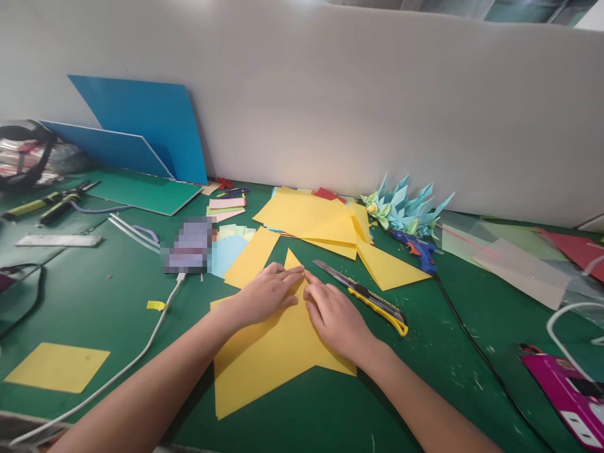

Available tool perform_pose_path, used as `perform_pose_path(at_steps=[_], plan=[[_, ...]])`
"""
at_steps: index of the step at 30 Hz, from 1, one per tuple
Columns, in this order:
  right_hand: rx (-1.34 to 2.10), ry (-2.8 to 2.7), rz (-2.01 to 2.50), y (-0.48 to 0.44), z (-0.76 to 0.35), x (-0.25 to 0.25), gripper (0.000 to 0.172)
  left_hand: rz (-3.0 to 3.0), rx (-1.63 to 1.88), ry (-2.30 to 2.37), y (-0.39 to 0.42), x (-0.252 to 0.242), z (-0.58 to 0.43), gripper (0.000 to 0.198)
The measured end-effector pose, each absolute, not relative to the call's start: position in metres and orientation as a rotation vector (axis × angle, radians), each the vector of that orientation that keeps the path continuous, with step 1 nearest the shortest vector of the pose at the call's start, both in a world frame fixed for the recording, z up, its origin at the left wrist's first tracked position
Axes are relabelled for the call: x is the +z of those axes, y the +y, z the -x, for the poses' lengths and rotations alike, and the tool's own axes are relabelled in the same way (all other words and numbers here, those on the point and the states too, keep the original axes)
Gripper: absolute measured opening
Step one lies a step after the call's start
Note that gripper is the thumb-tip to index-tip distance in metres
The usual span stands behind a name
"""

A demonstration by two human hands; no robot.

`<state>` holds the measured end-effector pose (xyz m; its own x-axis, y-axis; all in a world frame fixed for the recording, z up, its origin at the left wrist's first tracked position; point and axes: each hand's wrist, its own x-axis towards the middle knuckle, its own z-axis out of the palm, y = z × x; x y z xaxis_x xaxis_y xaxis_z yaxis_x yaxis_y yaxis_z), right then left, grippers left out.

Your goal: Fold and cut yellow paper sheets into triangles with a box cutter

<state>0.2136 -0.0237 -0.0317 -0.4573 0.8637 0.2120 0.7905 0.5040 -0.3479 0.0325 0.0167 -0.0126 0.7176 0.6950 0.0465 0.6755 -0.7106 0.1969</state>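
Observation:
A large yellow paper (264, 371) lies on the green table in a star-like outline with a pointed top. My left hand (271, 289) is on its upper left part, fingers stretched toward the point and thumb tucked below. Opposite it, my right hand (335, 314) presses the same paper with its index finger, the other fingers curled in. The fingertips of both hands nearly meet at a fold beneath the tip. Just right of my right hand rests a yellow utility knife (377, 305) with its blade out.
Behind the hands are stacked yellow sheets (306, 217), a blue glue gun (419, 250) and folded blue paper pieces (410, 204). A phone (189, 245) with a white cable (155, 330) lies left. Pliers (61, 204) and a magenta power strip (561, 393) occupy the sides.

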Motion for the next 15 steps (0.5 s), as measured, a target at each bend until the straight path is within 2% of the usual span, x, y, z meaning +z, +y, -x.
perform_pose_path(at_steps=[4,9,15], plan=[[0.217,-2.453,1.424,-0.023,-0.214,-0.028,0.014,-2.698,0.173,1.107,0.018,-0.012,-0.03,0.038],[0.133,-2.402,1.466,-0.025,-0.224,-0.024,0.017,-2.693,0.12,1.113,0.019,-0.011,-0.031,0.033],[-0.034,-2.322,1.343,-0.031,-0.243,-0.023,0.044,-2.661,0.239,1.086,0.019,-0.017,-0.028,0.032]])
